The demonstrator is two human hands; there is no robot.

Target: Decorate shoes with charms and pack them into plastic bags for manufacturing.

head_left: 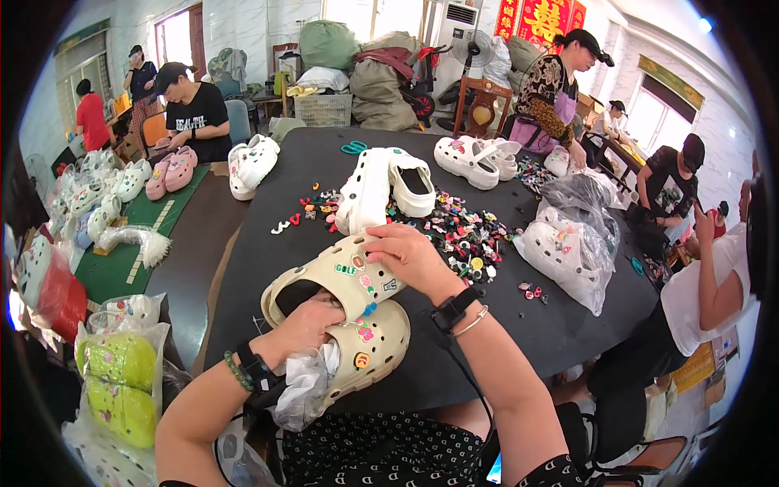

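Observation:
Two cream clog shoes lie stacked at the near edge of the black table [535, 325]. The upper clog [337, 276] carries several small coloured charms on its top. My left hand [304, 325] reaches into the opening of the upper clog and steadies it. My right hand [406, 252] presses its fingertips on the upper clog's toe, among the charms. The lower clog [377, 345] also has charms, and a crumpled clear plastic bag [304, 385] hangs beside it near my left wrist.
Loose coloured charms [458, 235] are scattered mid-table behind a white pair of clogs [381, 191]. More white clogs [475, 158] and bagged clogs [568, 252] lie right. Green clogs in bags [118, 381] sit at my left. Several other people work around the tables.

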